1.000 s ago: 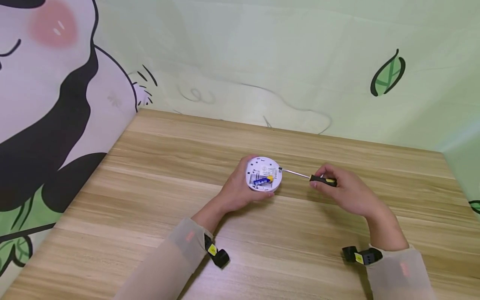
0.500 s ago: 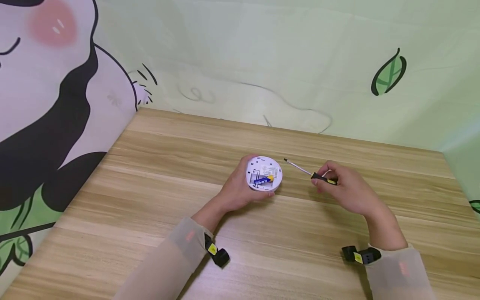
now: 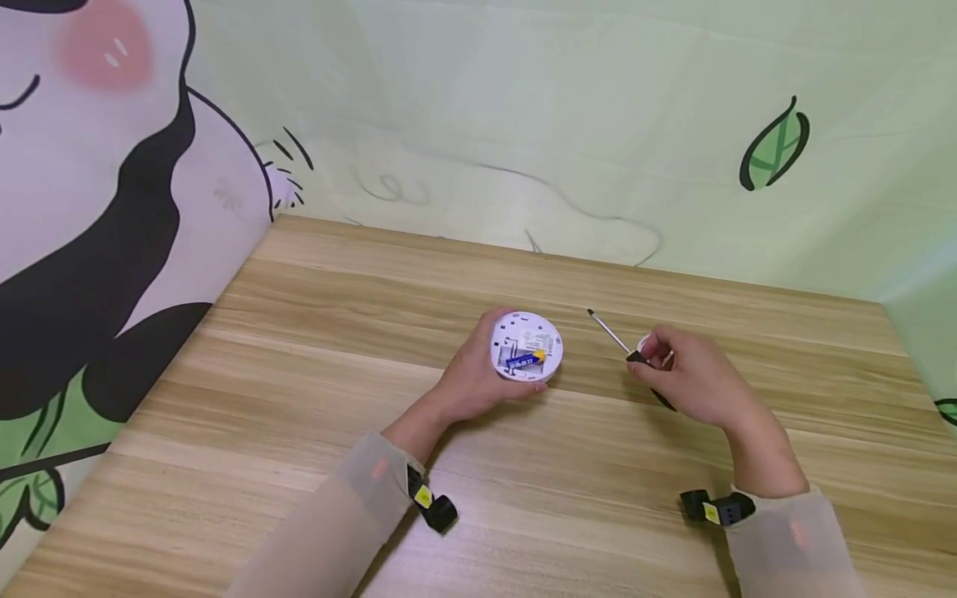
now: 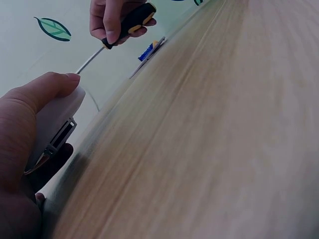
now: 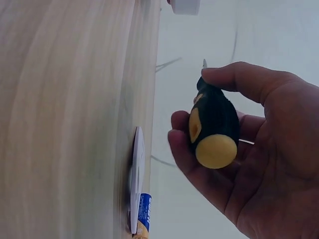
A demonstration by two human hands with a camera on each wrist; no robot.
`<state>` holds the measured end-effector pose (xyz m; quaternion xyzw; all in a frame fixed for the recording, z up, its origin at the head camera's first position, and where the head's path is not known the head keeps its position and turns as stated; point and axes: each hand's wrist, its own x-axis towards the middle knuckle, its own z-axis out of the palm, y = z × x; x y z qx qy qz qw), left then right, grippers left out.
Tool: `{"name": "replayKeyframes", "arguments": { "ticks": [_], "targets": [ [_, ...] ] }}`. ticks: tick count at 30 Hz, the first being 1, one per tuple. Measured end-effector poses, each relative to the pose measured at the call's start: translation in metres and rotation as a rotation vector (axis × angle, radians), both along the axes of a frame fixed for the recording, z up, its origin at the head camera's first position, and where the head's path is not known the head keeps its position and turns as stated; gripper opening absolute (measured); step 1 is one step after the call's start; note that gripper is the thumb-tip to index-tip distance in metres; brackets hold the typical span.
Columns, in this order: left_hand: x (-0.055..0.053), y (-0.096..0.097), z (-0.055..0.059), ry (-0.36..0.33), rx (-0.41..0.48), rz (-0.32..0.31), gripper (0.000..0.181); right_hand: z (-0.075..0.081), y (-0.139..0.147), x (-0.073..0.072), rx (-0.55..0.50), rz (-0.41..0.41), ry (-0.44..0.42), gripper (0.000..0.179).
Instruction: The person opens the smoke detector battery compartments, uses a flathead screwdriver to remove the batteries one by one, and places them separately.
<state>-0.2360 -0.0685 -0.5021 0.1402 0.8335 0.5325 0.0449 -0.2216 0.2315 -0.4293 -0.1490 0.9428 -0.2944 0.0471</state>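
Note:
My left hand grips the rim of a round white device, shaped like a smoke alarm, with its back facing up. A blue battery with a yellow end shows in its compartment. To its right, my right hand holds a screwdriver by the black handle, thumb near the collar. Its dark tip points up and left, apart from the device. In the right wrist view, the handle's yellow end faces the camera.
A wooden table runs back to a green printed wall covering. In the wrist views, a flat white piece lies on the table beneath the right hand, with a blue battery by it.
The screwdriver tip, at the device's right edge a second ago, has lifted off and swung right and away. My right hand has barely shifted; the left hand and device stay put.

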Motion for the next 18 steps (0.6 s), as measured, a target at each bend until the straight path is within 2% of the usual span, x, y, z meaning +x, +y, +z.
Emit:
{"name": "replayKeyframes", "arguments": {
  "ticks": [18],
  "targets": [
    [0.0011, -0.0012, 0.0022, -0.009, -0.004, -0.013, 0.108, -0.0049, 0.0026, -0.0007, 0.166, 0.002, -0.024, 0.024]
  ]
}}
